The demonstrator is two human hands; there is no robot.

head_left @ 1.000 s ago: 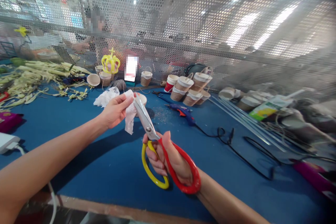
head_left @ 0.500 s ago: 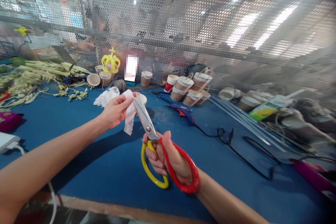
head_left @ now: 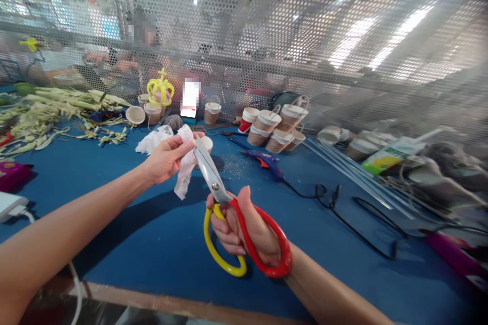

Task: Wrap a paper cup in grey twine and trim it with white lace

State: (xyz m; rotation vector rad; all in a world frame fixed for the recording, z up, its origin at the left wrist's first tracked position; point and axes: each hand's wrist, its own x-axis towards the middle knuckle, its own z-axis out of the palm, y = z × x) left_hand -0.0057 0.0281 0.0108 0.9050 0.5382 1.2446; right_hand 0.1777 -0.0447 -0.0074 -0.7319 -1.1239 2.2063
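My right hand (head_left: 244, 228) grips a pair of scissors (head_left: 229, 213) with one yellow and one red handle loop, blades pointing up and away. My left hand (head_left: 165, 158) pinches a crumpled strip of white lace fabric (head_left: 184, 165) right against the scissor blades. The strip hangs down below my fingers. Both hands are held above the blue table (head_left: 160, 244).
A blue glue gun (head_left: 267, 161) with a black cord (head_left: 343, 213) lies behind the scissors. Paper cups (head_left: 276, 127) stand by the perforated metal screen (head_left: 267, 35). Pale plant strips (head_left: 49, 109) pile at the left. More white fabric (head_left: 152, 139), a yellow crown (head_left: 160, 92) and clutter at the right.
Both hands have held nearly still. The lace strip has swung slightly left and lower, and the scissors have tilted a little.
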